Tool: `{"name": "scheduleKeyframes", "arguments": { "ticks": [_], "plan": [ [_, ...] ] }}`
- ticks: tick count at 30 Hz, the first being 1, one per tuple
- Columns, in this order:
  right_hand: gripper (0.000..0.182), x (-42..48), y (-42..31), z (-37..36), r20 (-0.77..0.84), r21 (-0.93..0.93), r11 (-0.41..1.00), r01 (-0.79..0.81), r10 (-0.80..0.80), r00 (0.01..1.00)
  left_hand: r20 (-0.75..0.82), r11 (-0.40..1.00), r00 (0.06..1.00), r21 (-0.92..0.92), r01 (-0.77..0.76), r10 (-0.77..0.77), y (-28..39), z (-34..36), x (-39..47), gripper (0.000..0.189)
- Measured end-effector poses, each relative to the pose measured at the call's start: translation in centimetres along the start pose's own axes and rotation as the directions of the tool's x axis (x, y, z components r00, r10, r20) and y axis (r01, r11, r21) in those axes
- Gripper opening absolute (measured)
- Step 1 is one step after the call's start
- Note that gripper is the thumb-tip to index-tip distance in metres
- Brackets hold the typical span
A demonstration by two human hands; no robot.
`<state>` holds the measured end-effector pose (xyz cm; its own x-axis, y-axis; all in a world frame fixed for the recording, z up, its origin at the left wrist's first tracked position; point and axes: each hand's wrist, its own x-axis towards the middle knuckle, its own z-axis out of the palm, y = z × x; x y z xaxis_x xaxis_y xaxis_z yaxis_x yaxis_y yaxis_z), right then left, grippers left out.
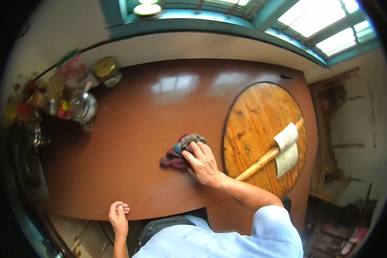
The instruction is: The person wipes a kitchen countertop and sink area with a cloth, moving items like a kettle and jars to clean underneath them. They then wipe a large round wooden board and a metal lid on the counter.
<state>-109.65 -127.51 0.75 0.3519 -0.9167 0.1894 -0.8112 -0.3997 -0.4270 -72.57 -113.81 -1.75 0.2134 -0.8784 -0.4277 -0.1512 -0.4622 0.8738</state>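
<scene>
My right hand (203,163) presses a bunched cloth (177,158) onto the brown tabletop (122,129), near its middle. The cloth is mostly dark red, with grey and blue patches, and part of it lies under my fingers. By the table's front edge, at left, is my left hand (118,216). Its fingers are loosely curled together, and nothing shows in them. To the right of the cloth lies a round wooden board (254,129) with a dark rim. A wooden rolling pin (259,163) rests slantwise across it, partly covered by a pale folded cloth (287,159).
Glass jars, including a lidded glass pot (84,106) and a gold-lidded jar (106,69), crowd the back left with a plastic bag (75,69). A small dark object (286,76) lies behind the board. Stacked plates (147,11) stand on the blue windowsill (193,22).
</scene>
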Motion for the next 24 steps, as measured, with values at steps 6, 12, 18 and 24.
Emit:
{"name": "scheduleKeyframes", "arguments": {
  "ticks": [6,12,18,24],
  "plan": [
    [0.072,11.4,6.1,2.2,-0.106,-0.071,0.997,0.021,-0.029,0.994,-0.094,1.000,0.995,-0.007,-0.012,0.011,1.2,-1.4,-1.2,0.013],
    [0.058,27.4,6.0,8.3,-0.087,-0.214,0.977,0.002,-0.021,0.996,-0.285,0.999,0.958,0.040,0.014,-0.002,-0.5,-3.9,-6.2,0.013],
    [0.053,20.1,-5.8,11.4,0.088,-0.031,0.950,0.310,-0.307,0.948,-0.285,0.996,0.954,-0.031,0.087,-0.092,-2.3,-4.3,-7.2,0.013],
    [0.043,16.8,-6.7,11.2,0.068,0.245,0.789,0.564,-0.594,0.802,-0.202,1.000,0.979,0.014,-0.028,0.030,-1.0,-6.4,-4.1,0.013]
  ]
}}
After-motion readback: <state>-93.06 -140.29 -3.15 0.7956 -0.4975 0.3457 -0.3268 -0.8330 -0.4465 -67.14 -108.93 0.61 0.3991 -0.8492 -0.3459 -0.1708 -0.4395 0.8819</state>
